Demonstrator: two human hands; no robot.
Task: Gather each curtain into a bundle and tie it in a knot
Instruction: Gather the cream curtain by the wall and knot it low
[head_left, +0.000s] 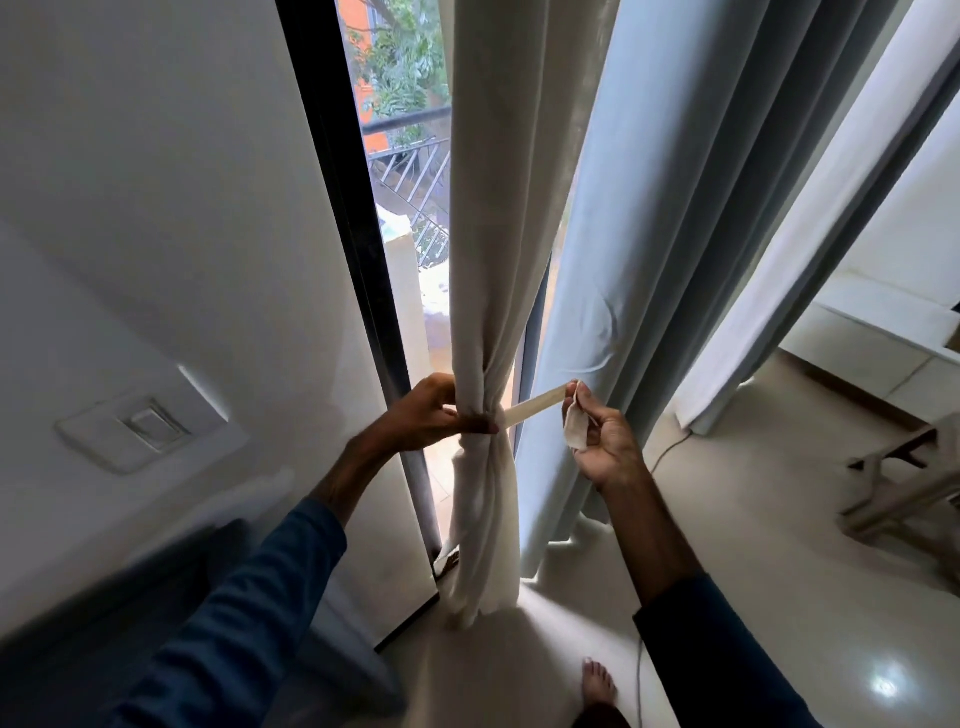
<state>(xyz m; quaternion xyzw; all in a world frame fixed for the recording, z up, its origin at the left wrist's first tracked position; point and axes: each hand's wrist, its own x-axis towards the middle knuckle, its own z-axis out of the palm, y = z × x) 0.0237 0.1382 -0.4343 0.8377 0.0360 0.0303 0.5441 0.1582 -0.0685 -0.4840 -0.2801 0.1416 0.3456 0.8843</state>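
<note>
A cream curtain (493, 234) hangs in front of the dark-framed glass door, gathered into a narrow bundle at waist height. My left hand (431, 413) is clamped around the bundle at its pinched point. A flat cream tie strip (535, 404) runs taut from that point to the right. My right hand (602, 441) pinches the strip's loose end, which folds down over my fingers. A pale blue-grey curtain (649, 234) hangs loose in broad folds just to the right, behind my right hand.
The white wall on the left carries a switch plate (140, 428). The black door frame (358, 260) stands beside the cream curtain. A thin cable (670, 449) lies on the glossy floor. A chair leg (904, 467) shows at the right. My bare foot (597, 680) is below.
</note>
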